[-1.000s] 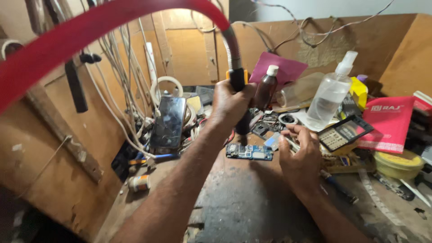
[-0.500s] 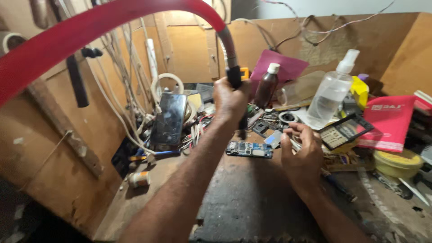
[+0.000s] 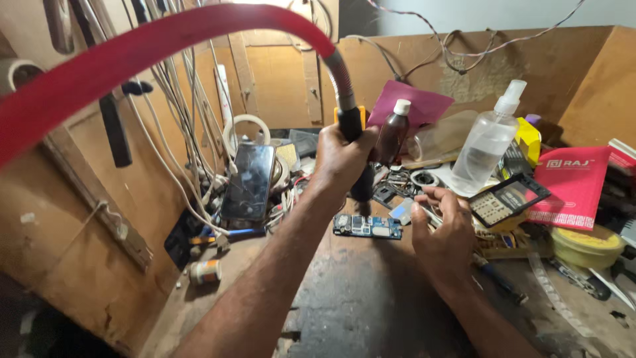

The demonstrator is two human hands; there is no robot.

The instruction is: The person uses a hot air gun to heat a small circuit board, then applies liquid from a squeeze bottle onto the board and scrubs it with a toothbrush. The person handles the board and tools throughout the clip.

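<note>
My left hand point(image 3: 338, 159) grips the black handle point(image 3: 351, 126) of a tool on a red flexible hose point(image 3: 165, 40) that arcs over from the upper left. The tool's tip points down, just above a small blue circuit board point(image 3: 368, 227) lying on the dark workbench point(image 3: 358, 305). My right hand point(image 3: 440, 229) rests to the right of the board, fingers curled around what looks like a thin metal tool whose tip reaches toward the board's right end.
A dark phone point(image 3: 248, 180) leans among white cables at the left. Behind the board stand a brown bottle point(image 3: 391, 136) and a clear spray bottle point(image 3: 487, 149). A red booklet point(image 3: 573, 185), a black display frame point(image 3: 507, 199) and a yellow tin point(image 3: 586, 244) crowd the right.
Both hands stay almost where they were. The tool tip stays over the circuit board, with only a slight shift of the view.
</note>
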